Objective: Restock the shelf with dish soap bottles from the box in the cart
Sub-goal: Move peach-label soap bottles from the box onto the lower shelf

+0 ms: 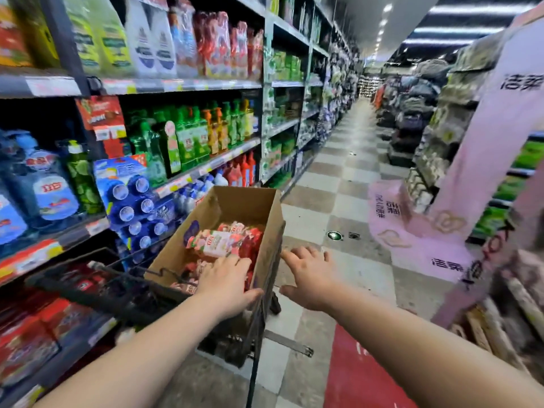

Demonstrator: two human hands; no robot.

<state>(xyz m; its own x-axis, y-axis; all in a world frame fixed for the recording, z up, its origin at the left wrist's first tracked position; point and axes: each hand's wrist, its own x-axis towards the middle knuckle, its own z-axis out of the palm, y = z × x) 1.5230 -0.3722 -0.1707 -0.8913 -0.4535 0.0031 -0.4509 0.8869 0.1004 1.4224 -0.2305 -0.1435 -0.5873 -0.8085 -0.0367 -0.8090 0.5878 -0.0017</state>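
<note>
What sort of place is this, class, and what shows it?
Most likely a supermarket aisle of cleaning products: long shelves packed with detergent bottles, price tags along the shelf edges, and a shopping cart carrying an open cardboard box of stock.

Open cardboard box in black wire cart beside the shelf, red-and-pink dish soap bottles inside

We see the black wire cart on the checkered floor; an open cardboard box fills its right side; green bottles line the shelf up to its front edge.
</note>
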